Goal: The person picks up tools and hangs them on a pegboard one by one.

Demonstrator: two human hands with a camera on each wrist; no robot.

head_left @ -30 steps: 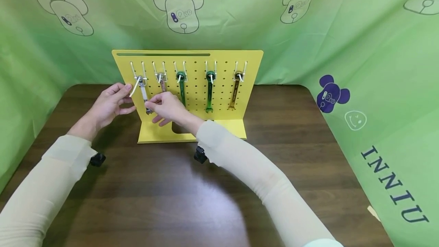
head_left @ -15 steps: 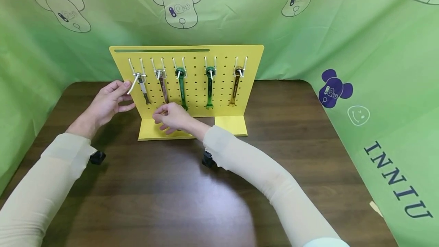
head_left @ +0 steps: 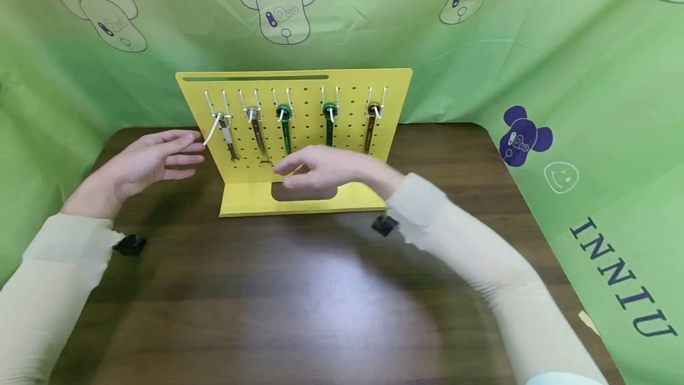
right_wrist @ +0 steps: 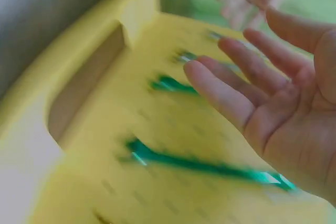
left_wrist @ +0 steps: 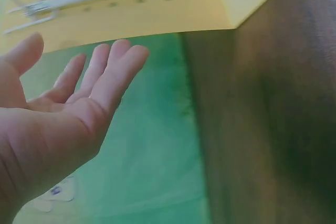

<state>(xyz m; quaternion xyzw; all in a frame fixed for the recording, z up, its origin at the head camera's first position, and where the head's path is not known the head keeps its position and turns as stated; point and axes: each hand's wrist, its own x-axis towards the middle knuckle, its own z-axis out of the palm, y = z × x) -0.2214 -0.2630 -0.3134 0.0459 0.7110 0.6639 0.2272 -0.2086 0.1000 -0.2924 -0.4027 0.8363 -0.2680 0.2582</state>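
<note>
Several wrenches hang by their ring ends from white hooks on a yellow pegboard (head_left: 315, 79). Leftmost is a silver wrench (head_left: 228, 140), followed by a brownish wrench (head_left: 258, 134), a green wrench (head_left: 285, 135), another green wrench (right_wrist: 199, 165) and a gold-brown wrench (head_left: 370, 131). My left hand (head_left: 149, 162), palm up with fingers spread and holding nothing, is just off the board's left edge. In front of the board's lower middle, my right hand (head_left: 331, 168) is also empty, its fingers extended; it hides the lower ends of the wrenches on the right in the head view.
The board's base has a cut-out (head_left: 304, 192) at its middle and stands on a dark wooden table (head_left: 256, 290). Green printed cloth (head_left: 374, 22) hangs behind and along the sides. A small pale piece (head_left: 589, 322) lies at the table's right edge.
My right hand has let go of the silver wrench's lower end and moved right across the board. My left hand has drawn back slightly leftward from the board's edge, its fingers opening out.
</note>
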